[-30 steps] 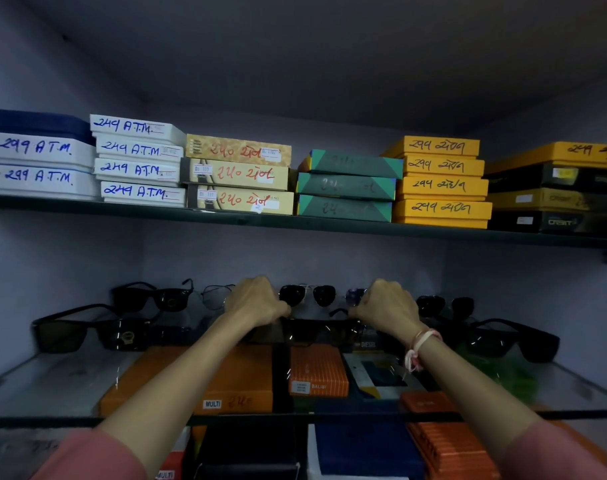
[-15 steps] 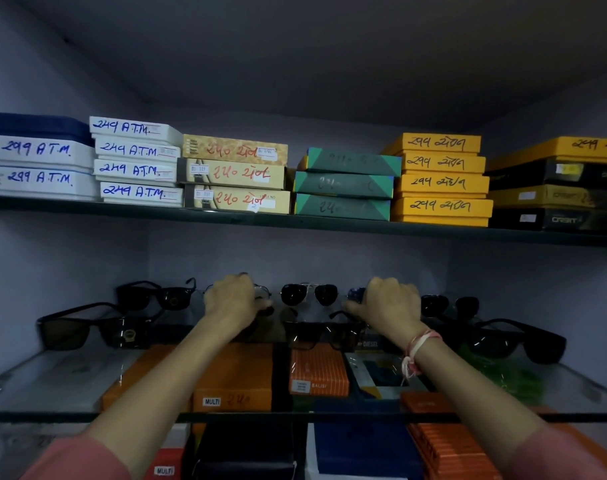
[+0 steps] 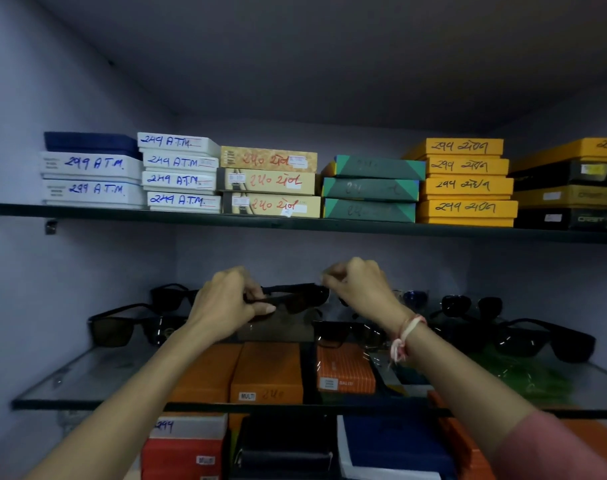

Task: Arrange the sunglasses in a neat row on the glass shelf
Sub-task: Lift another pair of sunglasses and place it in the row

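A dark pair of sunglasses is held up above the glass shelf, between both hands. My left hand grips its left end with thumb and fingers. My right hand pinches its right end. Several other dark sunglasses rest on the shelf: a black pair at front left, one behind it, a pair at the centre under my right wrist, a round-lens pair at the back right, and a large black pair at the far right.
An upper shelf carries stacks of white, tan, green, yellow and black boxes. Orange boxes show through the glass, with red, black and blue boxes lower down. Walls close in on the left, right and back.
Both hands have risen from the shelf and come together on one dark pair, which is now lifted off the glass. The camera has tilted slightly downward.
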`<state>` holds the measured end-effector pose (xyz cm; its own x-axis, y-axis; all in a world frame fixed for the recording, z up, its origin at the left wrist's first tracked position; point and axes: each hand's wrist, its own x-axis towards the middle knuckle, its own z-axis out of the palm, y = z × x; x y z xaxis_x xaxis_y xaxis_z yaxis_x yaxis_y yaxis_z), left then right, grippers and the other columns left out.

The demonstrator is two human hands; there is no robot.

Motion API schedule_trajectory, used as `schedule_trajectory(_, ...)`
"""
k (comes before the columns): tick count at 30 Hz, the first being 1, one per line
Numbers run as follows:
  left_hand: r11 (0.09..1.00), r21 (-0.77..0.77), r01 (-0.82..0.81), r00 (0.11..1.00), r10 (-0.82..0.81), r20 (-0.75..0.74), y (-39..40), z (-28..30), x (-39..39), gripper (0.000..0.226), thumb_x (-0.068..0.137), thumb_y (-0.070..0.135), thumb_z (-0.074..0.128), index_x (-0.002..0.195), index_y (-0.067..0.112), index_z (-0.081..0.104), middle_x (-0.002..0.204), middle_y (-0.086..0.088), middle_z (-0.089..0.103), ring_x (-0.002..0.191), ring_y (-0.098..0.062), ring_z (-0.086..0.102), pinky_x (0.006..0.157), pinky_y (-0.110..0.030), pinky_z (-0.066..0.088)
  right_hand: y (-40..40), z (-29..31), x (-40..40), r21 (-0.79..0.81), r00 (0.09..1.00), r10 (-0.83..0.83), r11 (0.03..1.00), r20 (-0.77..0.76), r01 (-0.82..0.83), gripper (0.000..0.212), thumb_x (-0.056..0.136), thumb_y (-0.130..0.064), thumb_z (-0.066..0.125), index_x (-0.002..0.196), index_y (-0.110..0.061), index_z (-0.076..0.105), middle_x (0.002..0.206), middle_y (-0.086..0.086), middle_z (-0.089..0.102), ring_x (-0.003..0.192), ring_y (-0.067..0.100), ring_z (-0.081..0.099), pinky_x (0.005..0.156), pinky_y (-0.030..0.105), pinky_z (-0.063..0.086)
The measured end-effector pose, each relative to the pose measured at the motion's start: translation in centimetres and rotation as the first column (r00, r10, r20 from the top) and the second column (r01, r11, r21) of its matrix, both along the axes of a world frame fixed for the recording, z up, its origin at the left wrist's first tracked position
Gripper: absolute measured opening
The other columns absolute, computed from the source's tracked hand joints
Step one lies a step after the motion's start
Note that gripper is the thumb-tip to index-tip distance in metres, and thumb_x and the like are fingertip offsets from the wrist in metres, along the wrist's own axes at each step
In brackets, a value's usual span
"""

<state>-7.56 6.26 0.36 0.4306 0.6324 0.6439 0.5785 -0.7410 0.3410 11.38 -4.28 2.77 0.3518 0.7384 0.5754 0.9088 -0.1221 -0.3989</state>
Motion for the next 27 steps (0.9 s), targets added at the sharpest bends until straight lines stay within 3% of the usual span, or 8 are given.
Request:
schedule_trajectory(5,0.989,0.106,0.104,0.995,-0.104,-0.002,-1.3,0.3,-1.3,0.024,0.072,0.042,0.080,0.080,0.021,0.076,0.084,0.009,0.060,0.077,-0.013,0.058,0.069,-0.037,0.054,1.7,-0.1,-2.1,-0.111,0.990,0.129,0.984,-0.064,-0.136,0.031,0.090,-0.036,0.064,0.101,-0.010,0.078,0.099,0.010,0.077,0.081,0.022,0.072,0.078,0.035,0.060)
schedule_trajectory(8,0.986,0.036,0.161,0.987,-0.162,0.019,-0.5,-0.1,-2.4,0.024,0.070,0.039,0.082,0.081,0.019,0.078,0.082,0.008,0.057,0.076,-0.013,0.055,0.066,-0.034,0.050,1.3,0.2,-2.3,-0.099,0.973,0.197,0.973,-0.120,-0.209,0.027,0.084,-0.027,0.072,0.099,-0.005,0.078,0.099,0.009,0.078,0.061,0.003,0.065,0.056,0.013,0.056)
schedule_trajectory(12,0.947,-0.111,0.300,0.934,-0.268,0.237,-0.2,0.1,-3.5,0.034,0.072,0.047,0.076,0.089,0.018,0.073,0.085,0.007,0.053,0.077,-0.008,0.053,0.066,-0.025,0.041,0.7,0.4,-2.2,0.014,0.967,0.219,0.976,-0.129,-0.219,0.025,0.080,-0.022,0.077,0.096,-0.003,0.080,0.094,0.010,0.078,0.052,-0.001,0.064,0.050,0.009,0.053)
schedule_trajectory(14,0.955,-0.183,0.236,0.952,-0.189,0.242,0.3,0.6,-3.7,0.041,0.077,0.050,0.071,0.095,0.014,0.066,0.085,0.007,0.057,0.070,-0.009,0.057,0.060,-0.023,0.043,0.6,0.5,-2.3,0.064,0.972,0.213,0.976,-0.099,-0.208,0.024,0.079,-0.025,0.078,0.094,-0.006,0.081,0.092,0.007,0.079,0.057,0.004,0.068,0.052,0.011,0.054)
schedule_trajectory(17,0.952,-0.274,0.140,0.990,-0.143,0.009,0.9,1.6,-4.2,0.028,0.082,0.041,0.071,0.085,0.013,0.068,0.079,0.003,0.066,0.043,-0.006,0.061,0.050,-0.019,0.048,0.4,0.5,-2.8,0.081,0.983,0.180,0.981,-0.029,-0.177,0.024,0.077,-0.030,0.079,0.091,-0.011,0.082,0.088,0.003,0.079,0.060,0.006,0.068,0.060,0.017,0.059)
schedule_trajectory(20,0.977,-0.196,0.078,0.991,-0.097,-0.089,1.1,2.4,-4.4,0.023,0.081,0.035,0.074,0.074,0.013,0.072,0.062,-0.005,0.071,0.046,-0.008,0.065,0.057,-0.024,0.057,0.6,0.1,-3.4,0.101,0.993,0.107,0.989,0.048,-0.112,0.025,0.077,-0.035,0.078,0.090,-0.015,0.081,0.087,0.001,0.080,0.068,0.006,0.068,0.072,0.026,0.061)
schedule_trajectory(22,0.993,-0.116,0.011,0.996,-0.022,-0.090,1.3,2.9,-4.4,0.023,0.083,0.033,0.074,0.075,0.011,0.074,0.058,-0.005,0.070,0.048,-0.011,0.064,0.063,-0.031,0.060,0.9,-0.1,-3.8,0.130,0.998,0.018,0.991,0.065,-0.026,0.024,0.079,-0.038,0.076,0.090,-0.017,0.081,0.086,0.001,0.080,0.076,0.014,0.071,0.075,0.035,0.061)
schedule_trajectory(27,0.972,-0.213,-0.096,0.995,0.088,-0.048,2.6,3.7,-4.7,0.024,0.079,0.026,0.078,0.069,0.004,0.075,0.053,-0.002,0.063,0.042,-0.011,0.057,0.045,-0.022,0.043,2.1,0.6,-4.3,0.064,0.983,-0.186,0.981,-0.008,0.186,0.021,0.079,-0.032,0.077,0.090,-0.015,0.080,0.086,0.006,0.077,0.081,0.024,0.071,0.075,0.040,0.060)
